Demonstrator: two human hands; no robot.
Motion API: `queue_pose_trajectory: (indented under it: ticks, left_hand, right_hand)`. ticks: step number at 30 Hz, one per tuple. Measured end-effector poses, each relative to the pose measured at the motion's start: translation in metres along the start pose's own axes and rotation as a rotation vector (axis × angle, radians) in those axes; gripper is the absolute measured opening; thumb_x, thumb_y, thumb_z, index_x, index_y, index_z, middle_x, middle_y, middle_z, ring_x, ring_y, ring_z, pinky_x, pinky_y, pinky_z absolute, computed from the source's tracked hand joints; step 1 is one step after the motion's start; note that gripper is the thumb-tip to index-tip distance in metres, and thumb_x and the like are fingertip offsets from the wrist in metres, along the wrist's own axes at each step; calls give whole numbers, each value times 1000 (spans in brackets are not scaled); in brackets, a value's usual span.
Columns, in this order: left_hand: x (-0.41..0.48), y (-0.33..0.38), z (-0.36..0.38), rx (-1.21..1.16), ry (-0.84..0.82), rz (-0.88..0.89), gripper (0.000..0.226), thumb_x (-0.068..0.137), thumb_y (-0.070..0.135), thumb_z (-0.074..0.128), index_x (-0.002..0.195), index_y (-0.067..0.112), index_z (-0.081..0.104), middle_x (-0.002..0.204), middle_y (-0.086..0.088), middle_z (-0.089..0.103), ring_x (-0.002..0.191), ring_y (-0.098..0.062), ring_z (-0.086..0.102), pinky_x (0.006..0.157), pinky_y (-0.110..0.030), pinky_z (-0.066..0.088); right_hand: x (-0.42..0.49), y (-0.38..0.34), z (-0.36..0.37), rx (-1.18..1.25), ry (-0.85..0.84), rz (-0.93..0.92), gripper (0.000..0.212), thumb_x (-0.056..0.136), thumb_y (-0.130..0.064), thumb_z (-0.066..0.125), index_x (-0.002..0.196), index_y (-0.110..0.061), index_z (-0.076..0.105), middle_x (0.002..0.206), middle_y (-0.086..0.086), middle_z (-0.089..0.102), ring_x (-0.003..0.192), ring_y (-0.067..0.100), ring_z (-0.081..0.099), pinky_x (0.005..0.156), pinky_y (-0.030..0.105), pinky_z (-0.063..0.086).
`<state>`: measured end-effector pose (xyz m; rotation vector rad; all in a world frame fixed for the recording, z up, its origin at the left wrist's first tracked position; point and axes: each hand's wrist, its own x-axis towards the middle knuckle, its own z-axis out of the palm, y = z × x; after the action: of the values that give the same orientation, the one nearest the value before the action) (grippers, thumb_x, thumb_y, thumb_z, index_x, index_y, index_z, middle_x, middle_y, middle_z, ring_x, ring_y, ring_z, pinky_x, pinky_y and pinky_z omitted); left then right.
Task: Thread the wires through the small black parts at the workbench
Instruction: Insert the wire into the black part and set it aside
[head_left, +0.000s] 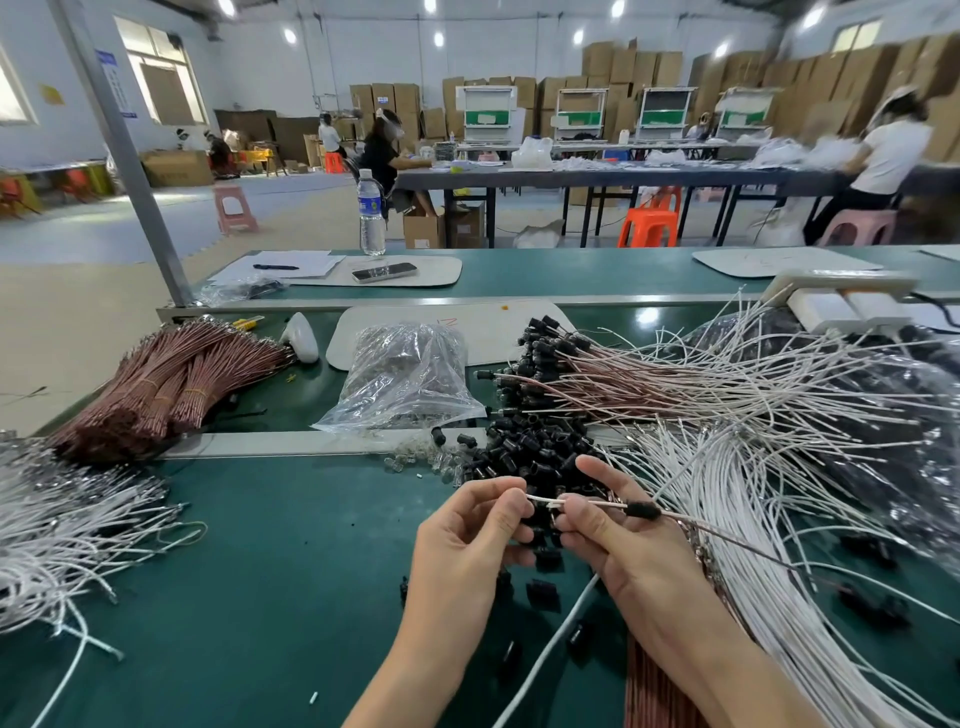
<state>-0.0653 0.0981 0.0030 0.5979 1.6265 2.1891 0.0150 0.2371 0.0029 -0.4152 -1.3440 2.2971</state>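
Note:
My left hand (467, 530) and my right hand (618, 535) meet above the green bench, both pinching the same thin white wire (540, 500). A small black part (642, 510) sits on that wire just right of my right fingers, and a brown wire (727, 535) trails off from it to the right. Behind my hands lies a heap of loose black parts (535, 452). A white wire (550, 649) runs down between my forearms.
White wire bundles lie at the left (67, 519) and right (753, 519). Brown wire bundles (166, 384) sit at the far left, a plastic bag (410, 374) in the middle, and wires with black parts on them (597, 374) behind. Other people work at distant tables.

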Motion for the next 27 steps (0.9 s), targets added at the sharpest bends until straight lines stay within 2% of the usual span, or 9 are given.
queue_pose_trajectory:
  ticks: [3,6,11,16,21,24,27]
  left_hand:
    - [0,-1,2,-28,-1,-24,13,88,22,70,96,24,80,87,-8,76,74,-13,68,66,-24,57]
    - [-2,-1,6,-24,-16,-33,15,92,13,69,95,23,80,84,-8,75,73,-13,67,64,-24,56]
    - [-2,0,5,-13,-3,-21,14,95,12,66,98,16,78,87,-9,76,74,-14,68,64,-24,57]
    - [-3,-3,5,83,-2,11,13,97,15,65,100,17,78,87,-8,77,74,-12,69,64,-23,56]
    - [-2,-3,3,113,10,44,19,100,17,60,100,22,78,87,-5,76,74,-13,68,63,-24,55]
    - [1,-4,1,132,44,59,20,102,15,56,99,20,76,85,-3,74,72,-13,67,62,-26,55]
    - [2,-5,1,185,62,77,21,103,15,55,99,23,74,84,-1,73,71,-13,66,62,-27,55]
  right_hand:
    - [0,0,-2,70,18,10,66,61,-15,84,124,-17,67,87,18,75,76,21,75,65,23,60]
    - [0,0,-4,112,35,12,60,68,-9,77,126,-14,65,88,15,77,74,20,76,62,23,60]
    - [-1,0,1,47,50,-3,64,62,-17,83,123,-16,67,86,17,76,76,21,76,62,22,60]
    - [-1,2,3,8,27,4,45,73,-9,77,117,-19,72,97,24,76,84,26,77,67,23,60]
    - [-1,-1,4,6,41,2,46,61,-21,86,105,-25,78,92,19,76,84,23,76,68,22,59]
    - [0,0,1,39,83,-12,52,66,-17,82,118,-17,71,93,19,77,83,23,77,68,21,59]
    - [1,1,0,64,105,-21,48,72,-14,77,118,-10,68,93,19,77,81,24,77,66,22,60]
